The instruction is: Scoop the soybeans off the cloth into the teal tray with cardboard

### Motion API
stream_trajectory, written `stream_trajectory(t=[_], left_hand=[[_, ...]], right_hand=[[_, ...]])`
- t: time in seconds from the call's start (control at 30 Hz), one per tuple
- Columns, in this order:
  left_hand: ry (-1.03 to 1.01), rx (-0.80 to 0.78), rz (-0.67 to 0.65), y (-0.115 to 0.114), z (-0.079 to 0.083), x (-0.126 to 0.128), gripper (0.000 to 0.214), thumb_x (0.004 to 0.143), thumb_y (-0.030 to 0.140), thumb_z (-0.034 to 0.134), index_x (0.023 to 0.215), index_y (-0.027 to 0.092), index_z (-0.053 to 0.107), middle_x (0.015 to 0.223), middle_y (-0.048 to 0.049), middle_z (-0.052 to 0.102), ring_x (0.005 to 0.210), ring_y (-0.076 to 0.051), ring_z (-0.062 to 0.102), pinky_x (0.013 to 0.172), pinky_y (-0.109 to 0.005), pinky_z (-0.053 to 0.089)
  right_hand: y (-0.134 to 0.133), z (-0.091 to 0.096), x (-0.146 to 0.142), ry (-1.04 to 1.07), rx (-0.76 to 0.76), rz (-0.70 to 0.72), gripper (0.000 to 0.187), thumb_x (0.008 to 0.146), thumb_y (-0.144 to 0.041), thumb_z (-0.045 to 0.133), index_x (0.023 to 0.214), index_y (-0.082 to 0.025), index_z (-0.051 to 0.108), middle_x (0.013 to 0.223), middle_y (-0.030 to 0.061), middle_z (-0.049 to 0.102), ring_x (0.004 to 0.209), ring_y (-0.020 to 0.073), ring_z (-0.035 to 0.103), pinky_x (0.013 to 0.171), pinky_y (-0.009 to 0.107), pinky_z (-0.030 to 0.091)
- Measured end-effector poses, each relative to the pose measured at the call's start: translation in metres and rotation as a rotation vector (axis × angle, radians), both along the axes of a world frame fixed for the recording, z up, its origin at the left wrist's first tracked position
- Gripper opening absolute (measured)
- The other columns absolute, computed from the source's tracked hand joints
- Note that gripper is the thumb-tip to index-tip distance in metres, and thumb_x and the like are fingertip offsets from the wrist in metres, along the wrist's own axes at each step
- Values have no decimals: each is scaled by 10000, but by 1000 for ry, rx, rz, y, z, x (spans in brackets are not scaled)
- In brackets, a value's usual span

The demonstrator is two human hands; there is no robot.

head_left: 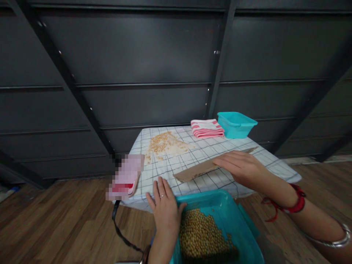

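Observation:
My right hand (244,167) grips a strip of brown cardboard (196,172), which stands on its long edge, slanted, over the checked tablecloth. My left hand (165,207) lies with fingers outstretched at the near edge of the cloth, its thumb against the rim of a teal tub (220,200). Inside that tub is a heap of small round tan beans (202,233). Farther back on the cloth, yellowish grains (162,143) lie scattered with pale crumbs, apart from both hands.
A white checked cloth (154,176) covers the small table. At its back right are a folded pink-and-white towel (207,128) and a turquoise container (238,126). A pink phone (134,176), partly blurred, lies at the left edge. A dark panelled wall (143,51) stands behind.

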State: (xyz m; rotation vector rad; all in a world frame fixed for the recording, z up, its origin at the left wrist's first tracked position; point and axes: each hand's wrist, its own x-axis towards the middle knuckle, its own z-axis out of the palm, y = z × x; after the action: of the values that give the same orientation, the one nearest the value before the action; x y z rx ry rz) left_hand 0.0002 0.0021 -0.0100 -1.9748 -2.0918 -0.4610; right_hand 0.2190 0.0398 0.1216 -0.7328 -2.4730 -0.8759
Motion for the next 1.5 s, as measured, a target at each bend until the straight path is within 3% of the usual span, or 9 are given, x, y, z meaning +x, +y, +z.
stream_trajectory(t=[0.43,0.77,1.07,1.5], left_hand=[[-64,-45,-12,-2,10,1,720,686,304,597,1285,-5,342,1367,-246,372,1266,-378,307,998,-622,242],[-55,-5,-28,-2,9,0,704,687,304,595,1268,-12,356,1349,-249,398,1247,-384,334,976,-641,264],[-94,4,-43,-2,10,-1,692,697,297,574,1279,2,344,1354,-259,381,1251,-390,328,973,-659,243],[-140,-33,-56,-2,12,-1,722,691,311,577,1282,-15,320,1371,-275,345,1269,-398,286,980,-671,199]], right_hand=[[-7,4,3,0,-64,2,291,797,0,342,910,-144,568,801,52,668,707,127,591,625,259,476],[9,1,11,21,-29,29,291,803,-17,339,935,-154,560,794,40,671,723,137,615,639,282,513],[-7,5,12,34,-116,20,290,768,10,371,921,-143,564,822,50,676,757,146,621,679,283,526],[-12,6,-3,51,-151,28,235,808,-32,376,900,-144,561,761,40,671,669,150,606,580,278,485]])
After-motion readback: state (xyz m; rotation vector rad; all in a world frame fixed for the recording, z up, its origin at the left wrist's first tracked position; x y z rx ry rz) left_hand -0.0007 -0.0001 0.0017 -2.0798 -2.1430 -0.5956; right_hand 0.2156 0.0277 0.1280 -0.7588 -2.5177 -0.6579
